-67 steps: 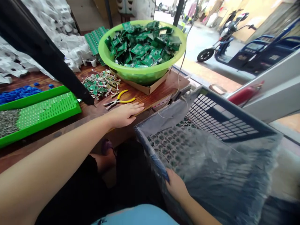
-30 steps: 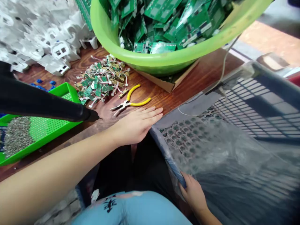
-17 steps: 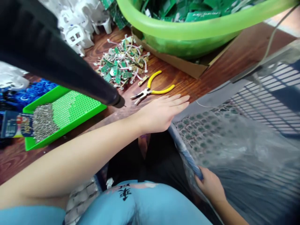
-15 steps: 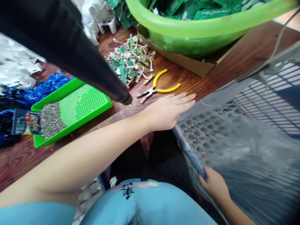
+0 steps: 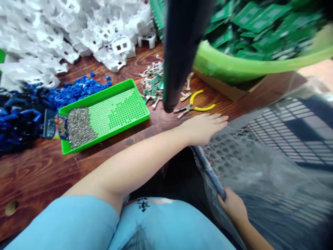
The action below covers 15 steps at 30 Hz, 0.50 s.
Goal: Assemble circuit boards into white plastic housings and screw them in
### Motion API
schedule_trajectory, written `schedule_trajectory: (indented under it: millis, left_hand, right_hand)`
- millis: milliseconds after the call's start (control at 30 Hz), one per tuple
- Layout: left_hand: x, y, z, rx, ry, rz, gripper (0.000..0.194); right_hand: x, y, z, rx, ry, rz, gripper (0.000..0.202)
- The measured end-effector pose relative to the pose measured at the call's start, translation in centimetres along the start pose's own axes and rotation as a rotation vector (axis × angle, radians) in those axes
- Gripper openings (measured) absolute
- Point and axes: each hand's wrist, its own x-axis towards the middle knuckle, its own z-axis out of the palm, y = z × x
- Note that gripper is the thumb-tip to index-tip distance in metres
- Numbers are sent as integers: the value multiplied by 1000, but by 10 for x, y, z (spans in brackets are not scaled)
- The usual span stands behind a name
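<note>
My left hand (image 5: 205,128) lies flat at the table's right edge, palm down with fingers stretched out and nothing held. Just beyond it are pliers with yellow handles (image 5: 191,107), their jaws apart. At the lower right, my right hand (image 5: 235,207) is wrapped round the blue rim of a crate (image 5: 209,170), beside my lap; part of its grip is hidden. Clear plastic sheeting (image 5: 260,166) lies over the crate, and rounded shapes show dimly through it.
A dark cylindrical tool (image 5: 179,59) hangs over the table. Left stands a green tray (image 5: 125,107) with small metal screws (image 5: 79,126). Behind lie blue parts (image 5: 78,92), white housings (image 5: 104,38), wired circuit boards (image 5: 154,81) and a green basin (image 5: 229,66) of boards.
The view has swung left, so the table's contents appear further right. The hanging tool now looks more upright. Both hands keep about the same places.
</note>
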Motion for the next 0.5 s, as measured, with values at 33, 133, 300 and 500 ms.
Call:
schedule_trajectory:
  millis: [33, 133, 300, 500]
  left_hand:
    - [0, -2, 2, 5, 4, 12, 56]
    - [1, -4, 5, 43, 43, 46, 53]
    - [3, -4, 6, 134, 76, 64, 51]
    - [3, -3, 5, 149, 55, 67, 76]
  right_hand:
    - [-1, -1, 0, 16, 1, 7, 27]
    - [-4, -4, 2, 91, 14, 27, 24]
    - [-6, -3, -2, 229, 35, 64, 28]
    - [-7, 1, -19, 330, -45, 73, 34]
